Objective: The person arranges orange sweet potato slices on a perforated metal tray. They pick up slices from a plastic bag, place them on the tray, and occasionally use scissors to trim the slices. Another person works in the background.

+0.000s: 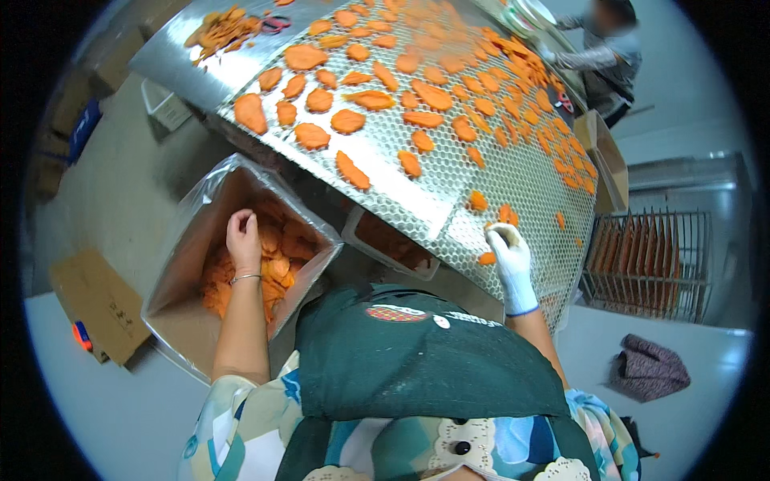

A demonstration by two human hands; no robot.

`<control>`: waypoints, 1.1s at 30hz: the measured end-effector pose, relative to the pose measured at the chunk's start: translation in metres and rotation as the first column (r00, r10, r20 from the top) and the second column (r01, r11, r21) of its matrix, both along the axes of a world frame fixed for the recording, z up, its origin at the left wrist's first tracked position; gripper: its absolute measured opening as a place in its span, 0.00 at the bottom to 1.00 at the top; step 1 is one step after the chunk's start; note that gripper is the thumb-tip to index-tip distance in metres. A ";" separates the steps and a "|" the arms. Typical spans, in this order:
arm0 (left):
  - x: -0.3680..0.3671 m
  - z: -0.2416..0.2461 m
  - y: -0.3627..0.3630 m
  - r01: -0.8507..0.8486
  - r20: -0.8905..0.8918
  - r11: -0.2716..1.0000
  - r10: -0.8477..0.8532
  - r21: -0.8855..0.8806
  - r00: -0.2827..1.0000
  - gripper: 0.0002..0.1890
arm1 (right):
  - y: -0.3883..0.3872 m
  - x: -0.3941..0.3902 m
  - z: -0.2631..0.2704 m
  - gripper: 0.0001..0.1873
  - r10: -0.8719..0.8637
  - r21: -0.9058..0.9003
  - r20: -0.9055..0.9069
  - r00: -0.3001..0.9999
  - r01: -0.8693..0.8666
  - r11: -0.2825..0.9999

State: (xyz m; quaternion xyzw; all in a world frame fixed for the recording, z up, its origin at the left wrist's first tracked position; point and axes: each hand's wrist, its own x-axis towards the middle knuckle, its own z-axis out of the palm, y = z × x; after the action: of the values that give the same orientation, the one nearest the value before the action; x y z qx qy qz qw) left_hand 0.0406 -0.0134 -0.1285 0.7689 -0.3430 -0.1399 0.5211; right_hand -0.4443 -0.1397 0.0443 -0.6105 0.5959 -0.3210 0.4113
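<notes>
My bare left hand (243, 240), with a bracelet at the wrist, hovers over an open carton (180, 312) lined with clear plastic. Its fingers are curled, and I see nothing between them. Inside the carton lies a heap of orange slices (277, 264), which look like dried fruit or sweet potato. My right hand (510, 252), in a white knit glove, is low over the near part of a metal mesh rack (421, 204). Its fingers are bent, their tips partly hidden. One orange slice (487, 258) lies beside the glove; another slice (508, 214) is just beyond it.
Many slices cover the mesh, with a pile (523, 60) at the far right. A metal table (168, 60) bears brown pieces (222, 33) and scissors (276, 24). Under the rack stands a plastic tub (391, 243). Across the table, a person (607, 60) works. A wire rack (646, 264) stands right.
</notes>
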 end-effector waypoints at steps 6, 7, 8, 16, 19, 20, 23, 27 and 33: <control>-0.086 0.120 -0.120 0.635 0.447 0.759 -0.622 0.143 0.643 0.17 | -0.075 -0.011 -0.046 0.09 0.005 -0.137 -0.008 1.000 -0.006 0.991; -0.090 0.107 -0.139 0.686 0.595 0.691 -0.656 0.228 0.464 0.20 | -0.091 -0.014 -0.046 0.10 -0.008 -0.173 -0.086 0.996 -0.007 0.985; -0.096 0.098 -0.148 0.648 0.605 0.672 -0.696 0.358 0.386 0.20 | -0.105 -0.015 -0.046 0.12 -0.004 -0.154 -0.140 0.990 -0.018 0.988; -0.102 0.100 -0.149 0.639 0.476 0.561 -0.817 0.526 0.326 0.21 | -0.178 -0.032 -0.064 0.26 0.121 -0.136 -0.646 0.754 -0.269 0.953; -0.108 0.116 -0.152 0.667 0.367 0.531 -0.846 0.523 0.386 0.13 | -0.173 -0.031 -0.073 0.29 0.135 -0.030 -0.761 0.634 -0.242 0.970; -0.107 0.121 -0.156 0.675 0.266 0.503 -0.863 0.539 0.430 0.11 | -0.176 -0.031 -0.074 0.31 0.178 0.024 -0.760 0.625 -0.246 0.969; -0.109 0.130 -0.147 0.628 0.354 0.619 -0.785 0.471 0.508 0.08 | -0.176 -0.031 -0.070 0.31 0.225 0.051 -0.726 0.650 -0.275 0.960; -0.092 0.124 -0.141 0.366 0.010 0.930 -0.366 -0.021 0.930 0.04 | -0.174 -0.031 -0.071 0.33 0.219 0.021 -0.730 0.647 -0.300 0.954; -0.174 0.156 -0.195 0.506 0.041 0.838 -0.524 0.206 0.851 0.19 | -0.178 -0.036 -0.070 0.32 0.228 0.046 -0.778 0.586 -0.309 0.950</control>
State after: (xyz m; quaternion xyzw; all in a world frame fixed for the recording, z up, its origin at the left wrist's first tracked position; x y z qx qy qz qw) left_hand -0.1332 -0.2082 0.0277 0.6995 -0.5470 -0.2696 0.3726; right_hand -0.4799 -0.3176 -0.0256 -0.7899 0.5992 0.0109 0.1297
